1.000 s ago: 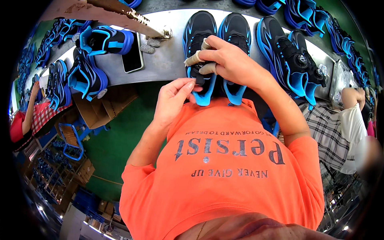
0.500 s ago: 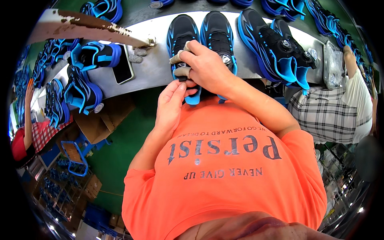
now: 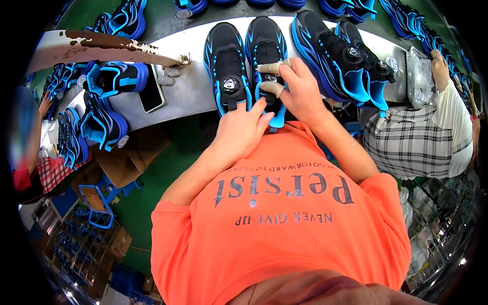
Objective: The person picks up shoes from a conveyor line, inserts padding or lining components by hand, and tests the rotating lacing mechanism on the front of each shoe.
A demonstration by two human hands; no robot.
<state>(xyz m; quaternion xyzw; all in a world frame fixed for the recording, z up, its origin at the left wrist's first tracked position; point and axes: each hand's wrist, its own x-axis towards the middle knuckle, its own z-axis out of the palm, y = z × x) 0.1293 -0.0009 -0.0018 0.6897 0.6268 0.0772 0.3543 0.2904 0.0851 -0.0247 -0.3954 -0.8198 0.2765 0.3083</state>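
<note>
Phone, cardboard box, green floor.

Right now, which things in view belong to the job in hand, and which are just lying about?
In use:
middle pair of black-and-blue dial sneakers
right hand, over the pair's right shoe, wearing beige finger covers
left hand, at the pair's openings

Apparently just lying about:
dark-screened smartphone
small grey lumps beside it
cardboard box below the bench

Pretty bright and sharp mid-frame, some glare on the metal workbench, fisheye bends the edges, corners go black.
</note>
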